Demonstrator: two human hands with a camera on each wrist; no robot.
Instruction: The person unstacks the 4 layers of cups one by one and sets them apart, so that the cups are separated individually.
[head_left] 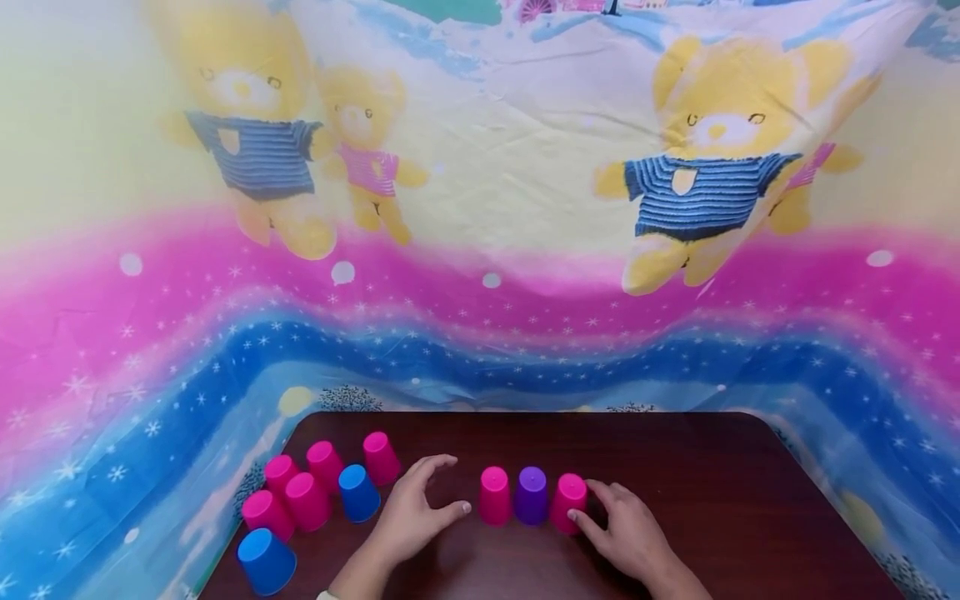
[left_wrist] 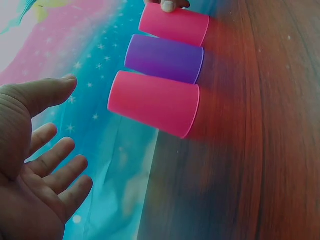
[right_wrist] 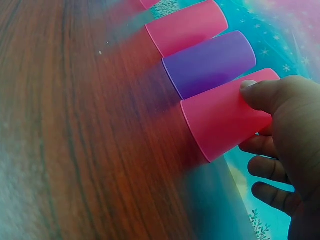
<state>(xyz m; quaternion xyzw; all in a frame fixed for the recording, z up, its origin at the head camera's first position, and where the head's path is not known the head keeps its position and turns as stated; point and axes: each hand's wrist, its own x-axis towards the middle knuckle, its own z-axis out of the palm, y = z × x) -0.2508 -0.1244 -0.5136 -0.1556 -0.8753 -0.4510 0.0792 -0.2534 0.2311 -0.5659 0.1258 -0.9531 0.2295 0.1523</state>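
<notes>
Three upside-down plastic cups stand in a short row on the dark table: a pink cup (head_left: 494,497) on the left, a purple cup (head_left: 532,497) in the middle and another pink cup (head_left: 567,505) on the right. My right hand (head_left: 628,531) grips that right pink cup, thumb on its near side and fingers behind it; the right wrist view shows the thumb pressed on the pink wall (right_wrist: 225,117). To the left of the row, my left hand (head_left: 415,510) is held with fingers and thumb spread, apart from the left pink cup and holding nothing.
Left of my left hand stand several more upturned cups, among them pink ones (head_left: 307,502), a blue cup (head_left: 359,493) and a nearer blue cup (head_left: 266,562). The brown table (head_left: 712,467) ends at a printed cloth backdrop (head_left: 495,350) with bears.
</notes>
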